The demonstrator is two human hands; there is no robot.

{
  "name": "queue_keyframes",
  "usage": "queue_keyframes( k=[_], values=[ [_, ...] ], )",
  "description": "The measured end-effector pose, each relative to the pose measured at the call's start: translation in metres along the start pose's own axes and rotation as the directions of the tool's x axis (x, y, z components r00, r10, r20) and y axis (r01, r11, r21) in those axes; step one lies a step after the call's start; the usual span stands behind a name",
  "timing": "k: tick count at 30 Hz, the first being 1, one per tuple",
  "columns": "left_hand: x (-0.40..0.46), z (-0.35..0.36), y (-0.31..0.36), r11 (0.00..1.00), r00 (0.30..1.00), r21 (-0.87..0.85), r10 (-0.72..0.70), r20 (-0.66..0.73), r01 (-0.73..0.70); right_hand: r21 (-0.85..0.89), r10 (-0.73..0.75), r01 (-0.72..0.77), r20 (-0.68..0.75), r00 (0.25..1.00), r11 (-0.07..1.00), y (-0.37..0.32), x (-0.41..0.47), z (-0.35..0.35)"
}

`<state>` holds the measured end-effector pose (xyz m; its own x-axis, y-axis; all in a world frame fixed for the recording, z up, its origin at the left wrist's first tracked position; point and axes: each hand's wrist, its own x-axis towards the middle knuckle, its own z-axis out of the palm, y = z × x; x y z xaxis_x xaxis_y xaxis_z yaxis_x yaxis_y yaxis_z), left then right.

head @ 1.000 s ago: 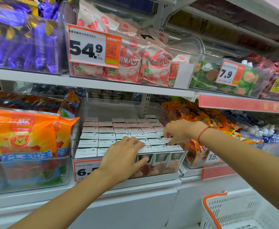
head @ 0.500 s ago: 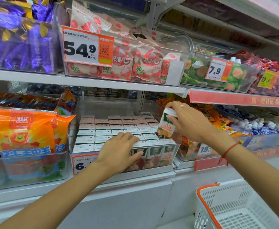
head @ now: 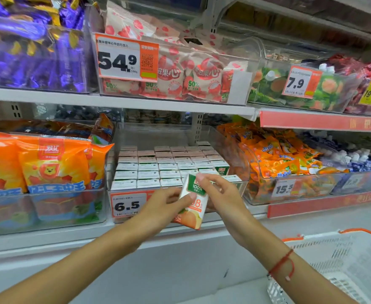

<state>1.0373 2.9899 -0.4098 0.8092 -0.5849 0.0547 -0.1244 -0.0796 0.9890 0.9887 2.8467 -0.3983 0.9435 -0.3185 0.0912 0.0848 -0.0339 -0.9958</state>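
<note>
1. Two hands, both mine, meet on one small juice carton [head: 194, 207] at a shop shelf. The carton hangs in the air just in front of the clear bin [head: 242, 187], beside the price tag [head: 128, 205] reading 6.5.
2. On the carton's left side, my left hand [head: 162, 205] grips it, with fingers curled behind and the thumb laid across the front face.
3. At the carton's upper right edge, my right hand [head: 224, 196] pinches it, with a fingertip on the top corner.
4. Seen close, the carton has a white body and a green band across the top printed "100%". Orange digits at mid-face are partly under my thumb, and a peach-coloured fruit picture sits at the foot. It is slightly tilted, not upright.
5. Behind it, rows of like cartons [head: 164, 165] stand packed upright in the bin, pale tops showing.
6. Orange bags [head: 48, 165] fill the bin to the left, and orange packs [head: 278, 159] fill the one to the right.
7. Lower right, a white basket [head: 344, 260] with an orange rim sits near my right forearm, whose wrist wears a red string [head: 283, 264].
</note>
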Motion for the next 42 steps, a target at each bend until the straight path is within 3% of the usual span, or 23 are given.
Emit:
queue_keyframes(
  k=[3,5,11,16,23,27,31,34,38,42],
  values=[
    [-0.006,-0.005,-0.004,0.996,0.996,-0.079,-0.053,-0.066,0.047,0.050,0.101,-0.103,0.047,0.994,0.993,0.003,0.001,0.003],
    [-0.006,-0.008,-0.005,0.986,0.991,-0.145,-0.097,-0.092,0.083,-0.005,0.136,-0.136,0.141,0.981,0.991,0.002,0.000,0.001],
    [-0.009,-0.013,-0.006,0.973,0.990,-0.192,-0.137,-0.040,0.127,-0.094,0.079,-0.066,0.142,0.987,0.993,0.006,-0.001,-0.003],
    [-0.012,-0.011,-0.007,0.977,0.997,-0.202,-0.074,-0.012,0.070,-0.061,0.087,-0.078,0.164,0.983,0.995,0.005,-0.004,-0.006],
    [-0.009,-0.006,-0.003,0.957,0.985,-0.290,-0.028,-0.173,-0.024,-0.089,0.124,-0.101,0.319,0.939,0.991,0.000,-0.008,-0.016],
    [-0.011,-0.008,-0.006,0.957,0.962,-0.282,-0.017,-0.273,-0.063,-0.110,0.069,-0.037,0.300,0.951,0.993,0.003,-0.010,-0.017],
    [-0.010,-0.011,-0.009,0.967,0.899,-0.227,0.007,-0.437,-0.118,-0.174,-0.003,0.034,0.175,0.985,0.984,0.006,-0.012,-0.014],
    [-0.011,-0.009,-0.007,0.960,0.915,-0.249,0.020,-0.404,-0.131,-0.209,-0.064,0.088,0.120,0.991,0.974,0.008,-0.014,-0.010],
    [-0.009,-0.007,-0.008,0.974,0.931,-0.202,0.023,-0.364,-0.103,-0.304,-0.082,0.128,0.162,0.983,0.944,0.013,-0.015,-0.008],
    [-0.008,-0.013,-0.005,0.973,0.946,-0.209,0.023,-0.324,-0.096,-0.200,-0.014,0.049,0.173,0.985,0.979,0.009,-0.012,-0.013]
  ],
)
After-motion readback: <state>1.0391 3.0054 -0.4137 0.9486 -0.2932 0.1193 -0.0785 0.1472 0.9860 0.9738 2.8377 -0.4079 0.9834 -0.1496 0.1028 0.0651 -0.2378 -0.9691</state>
